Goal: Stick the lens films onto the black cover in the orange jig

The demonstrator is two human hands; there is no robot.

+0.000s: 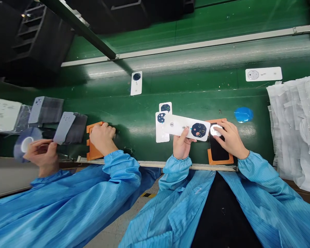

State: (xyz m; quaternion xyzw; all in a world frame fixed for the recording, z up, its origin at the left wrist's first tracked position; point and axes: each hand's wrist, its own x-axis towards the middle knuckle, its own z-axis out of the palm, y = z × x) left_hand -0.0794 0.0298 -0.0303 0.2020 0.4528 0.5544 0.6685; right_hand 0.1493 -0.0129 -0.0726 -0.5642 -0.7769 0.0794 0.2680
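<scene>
The left hand (181,144) pinches a white rectangular card with a dark round patch (187,127). The right hand (228,137) presses spread fingers onto a black panel in an orange tray (218,148) on the green worktop (134,117).

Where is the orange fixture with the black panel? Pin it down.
In the head view, the orange fixture lies right of centre at the green belt's near edge, under the right hand, beside the left hand's white card.

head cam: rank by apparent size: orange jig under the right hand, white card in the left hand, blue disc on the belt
1. Orange jig, though partly covered.
2. White card, close to the jig; unsure.
3. Blue disc, clearly smallest.
</scene>
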